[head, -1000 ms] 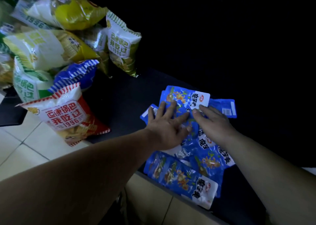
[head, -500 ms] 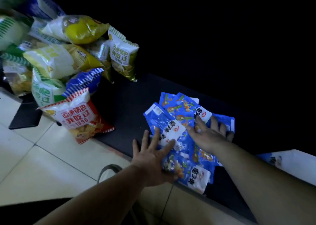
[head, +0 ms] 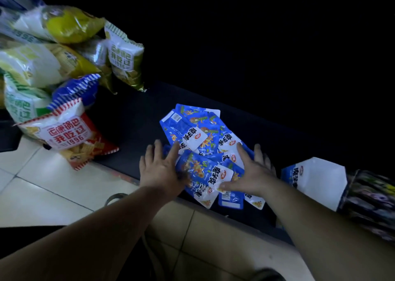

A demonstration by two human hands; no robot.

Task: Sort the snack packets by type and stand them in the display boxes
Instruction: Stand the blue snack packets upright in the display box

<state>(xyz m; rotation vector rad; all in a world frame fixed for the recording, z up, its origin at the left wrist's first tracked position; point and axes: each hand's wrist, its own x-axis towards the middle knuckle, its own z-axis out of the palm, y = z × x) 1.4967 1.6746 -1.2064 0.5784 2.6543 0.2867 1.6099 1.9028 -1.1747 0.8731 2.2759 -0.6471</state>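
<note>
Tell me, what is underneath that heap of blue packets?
More blue packets overlap one another, lying on a black ledge, some overhanging its near edge. The left hand and right hand press on the heap. How many lie buried, I cannot tell.

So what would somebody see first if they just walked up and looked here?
Probably the pile of shiny blue snack packets in the middle of the dark surface, with the left hand and right hand resting on its two sides. Next, the heap of big puffy crisp bags at the far left.
</note>
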